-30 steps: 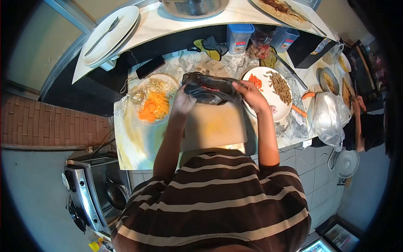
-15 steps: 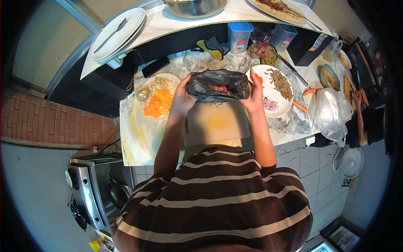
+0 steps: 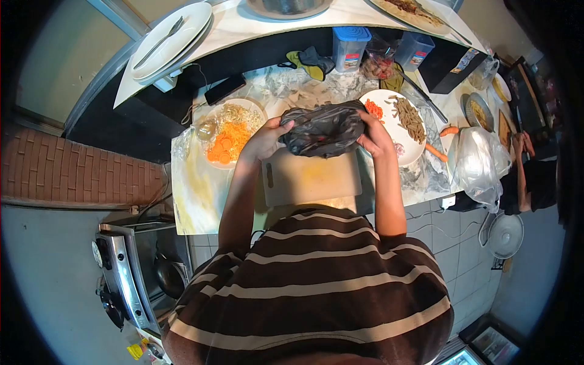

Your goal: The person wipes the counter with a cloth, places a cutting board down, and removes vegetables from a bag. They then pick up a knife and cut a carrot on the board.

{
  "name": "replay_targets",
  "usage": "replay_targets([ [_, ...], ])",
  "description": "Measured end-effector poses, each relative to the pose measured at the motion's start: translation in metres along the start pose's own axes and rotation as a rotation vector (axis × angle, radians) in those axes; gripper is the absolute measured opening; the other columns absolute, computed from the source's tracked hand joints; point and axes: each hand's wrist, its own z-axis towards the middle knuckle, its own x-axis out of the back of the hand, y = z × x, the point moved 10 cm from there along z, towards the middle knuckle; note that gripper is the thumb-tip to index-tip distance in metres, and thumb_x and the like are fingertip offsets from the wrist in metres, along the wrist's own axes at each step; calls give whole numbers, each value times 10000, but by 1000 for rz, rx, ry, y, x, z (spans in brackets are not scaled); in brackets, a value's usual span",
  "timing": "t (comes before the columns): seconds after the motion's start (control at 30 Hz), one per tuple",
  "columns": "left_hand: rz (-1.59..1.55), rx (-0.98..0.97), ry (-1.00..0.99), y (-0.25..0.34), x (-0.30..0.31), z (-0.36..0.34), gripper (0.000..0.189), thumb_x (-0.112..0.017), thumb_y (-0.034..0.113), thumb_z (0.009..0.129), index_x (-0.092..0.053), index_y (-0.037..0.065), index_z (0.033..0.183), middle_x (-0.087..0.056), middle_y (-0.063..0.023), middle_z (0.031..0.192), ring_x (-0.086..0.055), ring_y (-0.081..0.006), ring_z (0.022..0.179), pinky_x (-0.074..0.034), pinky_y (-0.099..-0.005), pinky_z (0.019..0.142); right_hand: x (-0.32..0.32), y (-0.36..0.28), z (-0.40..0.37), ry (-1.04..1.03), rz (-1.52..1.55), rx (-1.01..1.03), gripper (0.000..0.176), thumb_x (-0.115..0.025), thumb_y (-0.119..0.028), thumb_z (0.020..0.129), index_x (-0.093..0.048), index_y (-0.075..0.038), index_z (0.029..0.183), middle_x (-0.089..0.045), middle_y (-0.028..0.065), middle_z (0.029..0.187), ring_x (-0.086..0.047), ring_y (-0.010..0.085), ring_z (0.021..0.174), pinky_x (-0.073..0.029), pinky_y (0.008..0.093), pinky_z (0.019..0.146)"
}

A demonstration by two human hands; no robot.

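A black plastic bag (image 3: 325,125) is held up in front of me, its mouth partly gathered. My left hand (image 3: 266,140) grips its left edge between thumb and fingers, while my right hand (image 3: 376,135) pinches the right edge. Only a hint of something reddish shows inside the bag. Below it lies a white cutting board (image 3: 311,185). Left of the bag, a plate holds shredded and sliced carrots (image 3: 228,143) and bean sprouts (image 3: 238,113). On the right, a white plate (image 3: 392,132) carries chopped red pieces (image 3: 373,109), brown strips (image 3: 409,118) and chopped onion, partly hidden by my hand.
Behind the bag are a dark phone (image 3: 225,90), green-and-black cloth items (image 3: 311,64) and a blue-lidded container (image 3: 350,52). Whole carrots (image 3: 436,152) and a clear plastic bag (image 3: 483,161) lie at right. Another person's hand (image 3: 519,144) is at far right.
The bag has shifted slightly right and its mouth has narrowed, hiding most of the red contents. Both hands moved with it and still hold its edges.
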Motion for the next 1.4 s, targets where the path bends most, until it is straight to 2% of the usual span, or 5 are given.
replay_targets([
  [0.5,-534,-171,46,16,26,46,245,-548,75,928,-586,-7,1156,-677,-141,1107,-657,-272,1016,-515,-419,926,-1,10,23,-27,507,7,269,-554,-96,951,-533,9,1198,-636,201,1145,-665,298,995,-563,419,869],
  [0.83,-74,-401,104,64,44,118,583,-616,-181,745,-428,25,1257,-627,-119,1140,-620,-232,1064,-490,-346,958,-17,-58,75,6,-383,410,444,-627,127,804,-501,-127,1145,-604,42,1013,-600,139,892,-476,243,709],
  [1.03,1058,-718,834,66,32,69,607,-750,37,757,-413,22,1262,-576,-169,1123,-552,-332,1077,-407,-437,1006,24,-33,87,316,-1400,375,292,-717,-121,790,-659,-125,1077,-537,266,1167,-495,435,1163,-430,442,991],
  [1.2,1450,-900,377,57,-56,52,435,-742,153,797,-561,32,1174,-537,-146,1187,-482,-320,1160,-389,-430,992,-66,-58,68,228,-1909,912,320,-695,-92,773,-692,-179,1081,-467,222,1296,-459,413,1218,-359,522,1049],
  [1.4,1853,-976,307,13,-39,75,262,-715,143,714,-677,86,966,-566,-76,1143,-494,-280,1142,-373,-440,1008,-32,-31,152,-38,-2131,391,280,-663,-47,736,-712,-108,1004,-545,183,1249,-527,372,1179,-389,512,1022],
])
